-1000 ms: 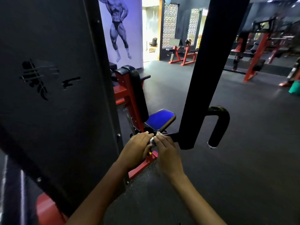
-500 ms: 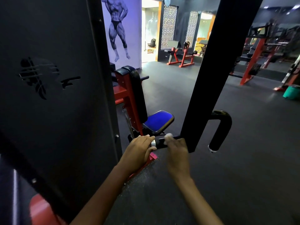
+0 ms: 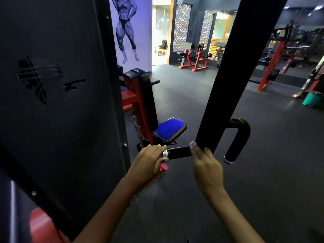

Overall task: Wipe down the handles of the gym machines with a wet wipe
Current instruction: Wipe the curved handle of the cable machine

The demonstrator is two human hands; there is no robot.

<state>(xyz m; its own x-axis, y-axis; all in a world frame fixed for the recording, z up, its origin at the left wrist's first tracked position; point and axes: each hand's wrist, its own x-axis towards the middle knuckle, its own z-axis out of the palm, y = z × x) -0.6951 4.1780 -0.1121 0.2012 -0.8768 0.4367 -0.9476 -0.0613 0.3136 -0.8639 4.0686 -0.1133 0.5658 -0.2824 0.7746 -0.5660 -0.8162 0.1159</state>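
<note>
A short black handle with a silver end cap juts sideways from a slanted black machine arm in the middle of the view. My left hand grips the handle's left end around the cap. My right hand is curled over the handle's right end, next to the arm, with a small white wet wipe showing above its fingertips. A second black hooked handle hangs on the arm's right side, untouched.
A tall black machine panel fills the left. Behind the handle stands a red-framed seat with a blue cushion and black backrest. Dark rubber floor spreads ahead; red benches and racks stand far back, and a green bucket at right.
My right hand slid with the wipe rightward along the handle, from touching my left hand to beside the black arm. My left hand stayed on the handle's end.
</note>
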